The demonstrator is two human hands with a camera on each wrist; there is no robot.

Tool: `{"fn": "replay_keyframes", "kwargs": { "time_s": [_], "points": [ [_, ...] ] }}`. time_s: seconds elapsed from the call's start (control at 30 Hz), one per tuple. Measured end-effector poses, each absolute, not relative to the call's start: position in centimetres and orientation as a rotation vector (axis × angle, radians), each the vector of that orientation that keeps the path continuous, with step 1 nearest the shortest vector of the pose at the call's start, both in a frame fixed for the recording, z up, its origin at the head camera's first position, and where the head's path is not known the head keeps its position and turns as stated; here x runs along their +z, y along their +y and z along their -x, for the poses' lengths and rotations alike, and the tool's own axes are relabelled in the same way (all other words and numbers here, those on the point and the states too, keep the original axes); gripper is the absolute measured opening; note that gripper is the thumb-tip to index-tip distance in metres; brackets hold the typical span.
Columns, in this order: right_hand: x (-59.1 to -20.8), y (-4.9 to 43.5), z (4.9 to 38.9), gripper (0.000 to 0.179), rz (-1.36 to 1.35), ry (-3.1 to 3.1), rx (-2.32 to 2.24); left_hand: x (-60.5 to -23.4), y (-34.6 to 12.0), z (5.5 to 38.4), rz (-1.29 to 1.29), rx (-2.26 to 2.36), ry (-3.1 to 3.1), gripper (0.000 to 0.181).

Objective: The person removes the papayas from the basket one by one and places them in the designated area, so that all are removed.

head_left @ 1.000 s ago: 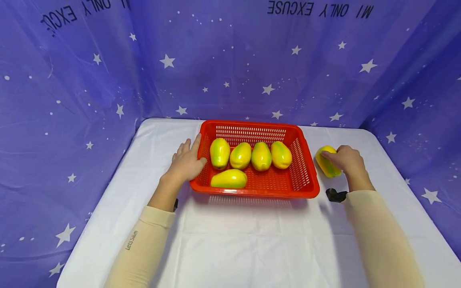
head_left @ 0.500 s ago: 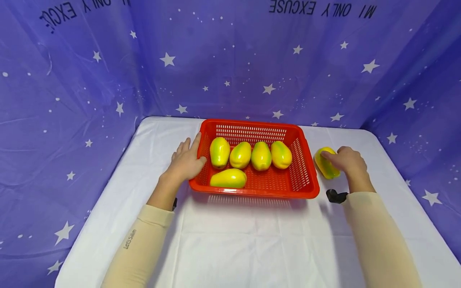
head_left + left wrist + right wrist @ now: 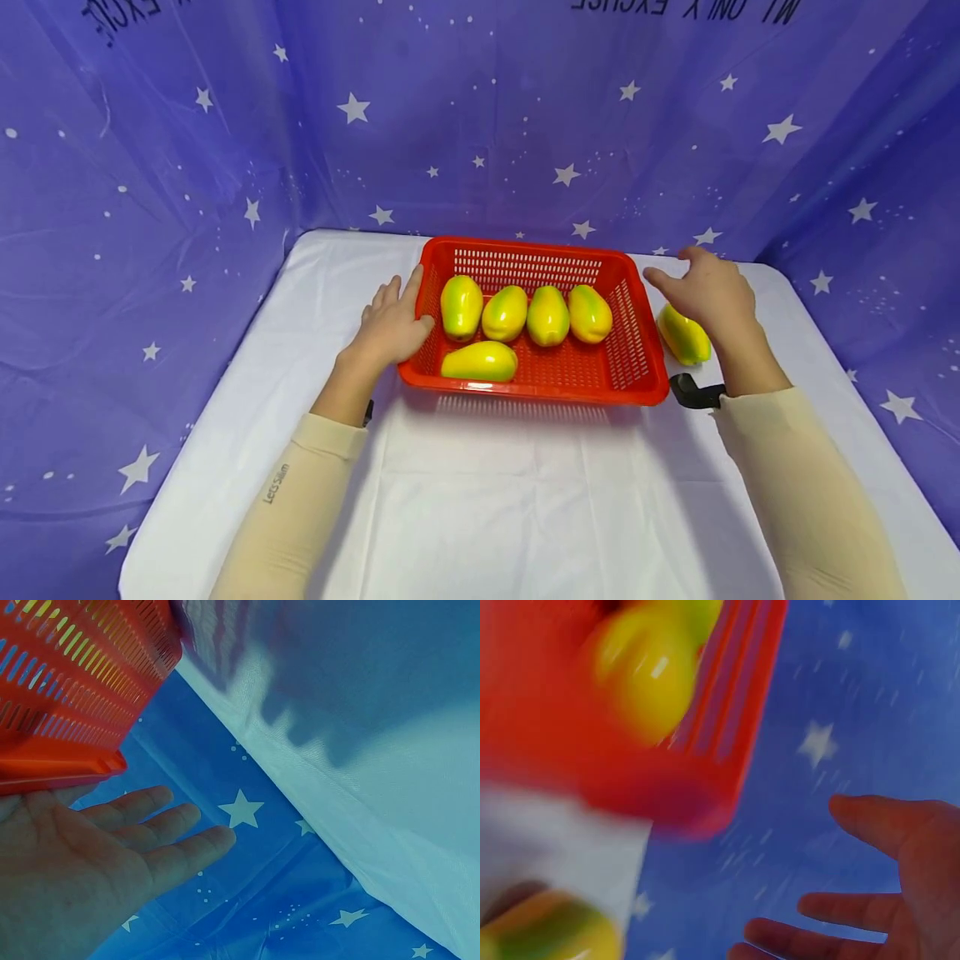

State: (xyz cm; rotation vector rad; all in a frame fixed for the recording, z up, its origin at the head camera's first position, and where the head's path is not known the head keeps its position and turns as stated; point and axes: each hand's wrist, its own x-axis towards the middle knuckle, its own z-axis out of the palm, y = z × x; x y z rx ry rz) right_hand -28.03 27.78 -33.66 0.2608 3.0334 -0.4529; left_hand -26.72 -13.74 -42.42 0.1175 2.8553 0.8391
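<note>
A red plastic basket point(image 3: 532, 396) stands on the white-covered table with several yellow-green papayas point(image 3: 547, 317) in it. Four fingers straight and spread, my left hand point(image 3: 393, 329) rests at the basket's left rim; the left wrist view shows the palm point(image 3: 75, 862) right at the red rim. To the right of the basket a single papaya point(image 3: 685, 336) lies on the cloth, partly hidden by my right hand point(image 3: 712, 292). That hand is raised over it, thumb and fingers apart, holding nothing. The right wrist view is blurred, with the lone papaya point(image 3: 562, 930) at its lower left.
Purple star-print curtains point(image 3: 450, 125) close in the table at the back and both sides. White cloth point(image 3: 510, 500) spreads in front of the basket. A black wrist mount point(image 3: 696, 392) juts from the right wrist near the basket's right corner.
My right hand has let go of the papaya beside the basket and risen up and away from it, fingers opening. The left hand stays at the basket rim. The head view has tilted slightly.
</note>
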Motion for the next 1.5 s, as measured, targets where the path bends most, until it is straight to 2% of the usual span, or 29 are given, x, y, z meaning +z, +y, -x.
{"fn": "replay_keyframes", "kwargs": {
  "time_s": [0.33,0.77,1.07,1.5],
  "points": [
    [-32.8,19.7,27.8,0.086,0.093,2.935,-0.431,-42.5,-13.7,26.9,-0.118,0.849,2.856,0.083],
    [-35.8,10.1,26.1,0.069,0.454,2.815,-0.313,-42.2,-14.3,27.1,-0.104,0.863,2.857,0.083],
    [-38.1,8.4,25.9,0.063,0.499,2.738,-0.303,-42.5,-13.9,27.2,-0.107,0.874,2.845,0.082],
    [-38.9,7.5,26.1,0.056,0.565,2.665,-0.321,-42.5,-14.1,27.3,-0.098,0.885,2.839,0.082]
  ]
}}
